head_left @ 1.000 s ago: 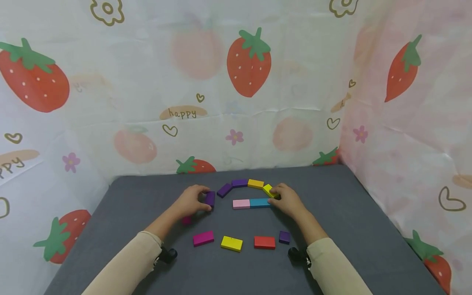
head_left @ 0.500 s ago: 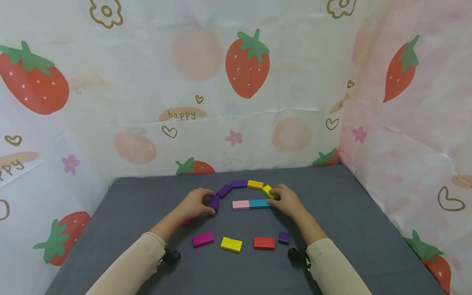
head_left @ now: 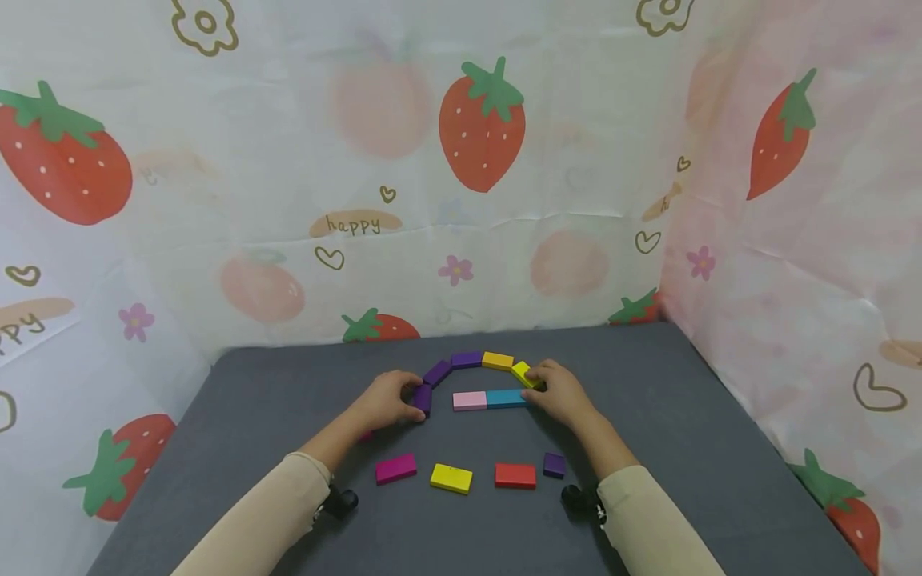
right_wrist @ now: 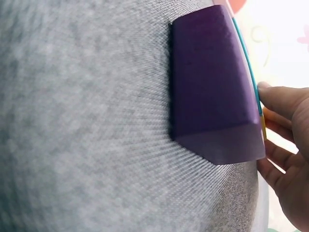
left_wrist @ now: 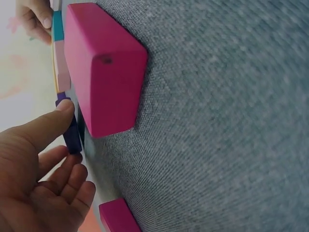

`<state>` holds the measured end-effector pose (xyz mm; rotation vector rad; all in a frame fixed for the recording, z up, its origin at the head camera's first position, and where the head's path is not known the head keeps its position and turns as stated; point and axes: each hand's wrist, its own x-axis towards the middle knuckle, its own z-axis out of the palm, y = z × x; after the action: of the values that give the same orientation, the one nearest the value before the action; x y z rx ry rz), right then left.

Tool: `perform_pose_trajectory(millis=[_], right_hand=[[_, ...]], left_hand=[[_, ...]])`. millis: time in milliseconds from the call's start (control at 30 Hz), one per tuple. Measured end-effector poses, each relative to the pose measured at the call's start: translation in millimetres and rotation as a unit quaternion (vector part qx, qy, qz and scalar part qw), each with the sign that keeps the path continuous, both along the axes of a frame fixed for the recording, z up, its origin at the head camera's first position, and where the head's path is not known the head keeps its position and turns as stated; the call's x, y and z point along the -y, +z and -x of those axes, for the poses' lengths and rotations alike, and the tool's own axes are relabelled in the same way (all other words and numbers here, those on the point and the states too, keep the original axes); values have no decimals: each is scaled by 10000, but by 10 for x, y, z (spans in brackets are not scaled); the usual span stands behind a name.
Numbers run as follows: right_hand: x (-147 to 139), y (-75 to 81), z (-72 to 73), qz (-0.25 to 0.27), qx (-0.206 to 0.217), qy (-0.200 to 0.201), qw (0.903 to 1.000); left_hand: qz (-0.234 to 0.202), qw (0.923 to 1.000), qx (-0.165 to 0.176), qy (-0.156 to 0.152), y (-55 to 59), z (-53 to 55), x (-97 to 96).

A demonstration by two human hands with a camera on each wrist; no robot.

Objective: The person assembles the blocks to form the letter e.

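Observation:
My left hand (head_left: 386,400) pinches a purple block (head_left: 423,398) between thumb and fingers, at the left end of a curved row of blocks. In the left wrist view, that dark purple block (left_wrist: 73,135) stands between the thumb and fingertips. Beside its upper end is another purple block (head_left: 437,373), then a purple block (head_left: 467,360) and an orange block (head_left: 498,361). At the row's right end, my right hand (head_left: 565,392) holds a yellow block (head_left: 523,373), partly hidden by its fingers. The thumb overlaps the end of a blue block (head_left: 506,398), which adjoins a pink block (head_left: 470,401).
Nearer on the grey table (head_left: 691,480) lie a magenta block (head_left: 395,470), a yellow block (head_left: 450,478), a red block (head_left: 515,476) and a small purple block (head_left: 554,466). Another magenta block (head_left: 367,436) is mostly hidden by the left wrist. A strawberry-print curtain (head_left: 576,160) stands behind.
My left hand has moved right with the purple block, bringing it from apart to right against the curved row's left end. The right hand stays in place at the yellow block.

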<state>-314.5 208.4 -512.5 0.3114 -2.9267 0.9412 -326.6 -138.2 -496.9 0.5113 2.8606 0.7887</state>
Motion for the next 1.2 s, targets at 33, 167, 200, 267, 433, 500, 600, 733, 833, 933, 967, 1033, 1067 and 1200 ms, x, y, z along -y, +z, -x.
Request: perform_pose_trajectory(millis=[33, 167, 200, 267, 433, 500, 600, 733, 833, 933, 967, 1033, 1067, 1200], right_hand=[[0, 0, 1, 11, 5, -5, 10000], [-1, -2, 2, 33, 19, -32, 10000], [-1, -2, 1, 35, 27, -32, 10000], [1, -2, -2, 38, 24, -32, 10000], [7, 9, -19, 57, -2, -19, 10000], [8, 11, -26, 83, -2, -17, 10000], [7, 8, -29, 106, -17, -3, 9999], [0, 0, -24, 112, -51, 22, 9999], [-3, -3, -22, 113, -78, 37, 9999], [-3, -6, -21, 97, -101, 45, 9999], [-3, -5, -18, 88, -110, 45, 9999], [-3, -7, -14, 68, -105, 40, 9999], [-3, -8, -12, 59, -105, 34, 9999], [-1, -13, -3, 51, -96, 13, 9999]], left_hand=[[0, 10000, 4, -3, -2, -1, -4], [42, 10000, -31, -32, -5, -6, -25], [51, 10000, -50, -42, -7, -7, -28], [61, 9999, -68, -49, -7, -11, -40], [52, 9999, -115, -80, 1, -15, -62], [51, 9999, -129, -103, -1, -14, -63], [67, 9998, -143, -137, -16, -6, -59], [103, 9997, -175, -169, -26, -4, -58], [111, 9996, -212, -179, -18, -10, -63], [115, 9996, -198, -168, -6, -19, -73], [123, 9996, -213, -169, -2, -20, -75], [158, 9995, -219, -167, 7, -25, -78], [172, 9995, -214, -165, 11, -26, -80], [193, 9995, -190, -142, 16, -28, -80]])
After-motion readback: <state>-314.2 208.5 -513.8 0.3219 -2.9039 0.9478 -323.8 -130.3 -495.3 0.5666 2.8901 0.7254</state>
